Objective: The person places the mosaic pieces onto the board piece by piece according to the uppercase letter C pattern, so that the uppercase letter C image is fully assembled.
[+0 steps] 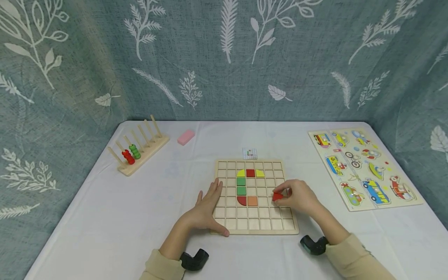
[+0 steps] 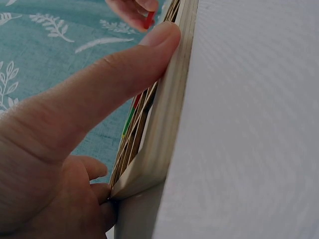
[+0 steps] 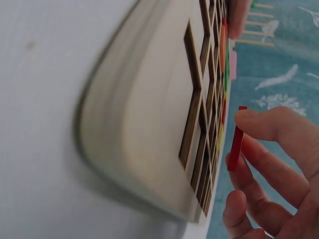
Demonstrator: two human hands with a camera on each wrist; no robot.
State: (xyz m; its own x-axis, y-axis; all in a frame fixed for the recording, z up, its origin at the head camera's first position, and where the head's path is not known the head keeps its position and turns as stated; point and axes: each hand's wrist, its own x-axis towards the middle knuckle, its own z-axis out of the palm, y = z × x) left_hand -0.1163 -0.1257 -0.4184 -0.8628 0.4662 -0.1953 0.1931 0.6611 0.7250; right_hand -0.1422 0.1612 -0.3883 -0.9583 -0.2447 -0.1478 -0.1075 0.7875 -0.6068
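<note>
Right now the red tile (image 1: 277, 196) sits pinched between thumb and fingertips of the right hand (image 1: 297, 198), held just above the right part of the grid board (image 1: 257, 229); the right wrist view shows it thin, edge-on, clear of the cells. Left hand (image 1: 206, 212) lies flat and relaxed on the board's left edge, thumb along the rim, holding nothing. Placed tiles form a column: yellow (image 1: 241, 172), red (image 1: 250, 173), yellow (image 1: 259, 173), two green (image 1: 241, 186), a red quarter (image 1: 242, 200), orange (image 1: 252, 201). To seat it well, I judge: level the tile, square it to one cell, lower, keep the board pinned. Beyond lie a pattern card (image 1: 250, 153), peg rack (image 1: 140, 149), pink block (image 1: 185, 137) and vehicle puzzle (image 1: 364, 167) on the tabletop (image 1: 105, 217).
</note>
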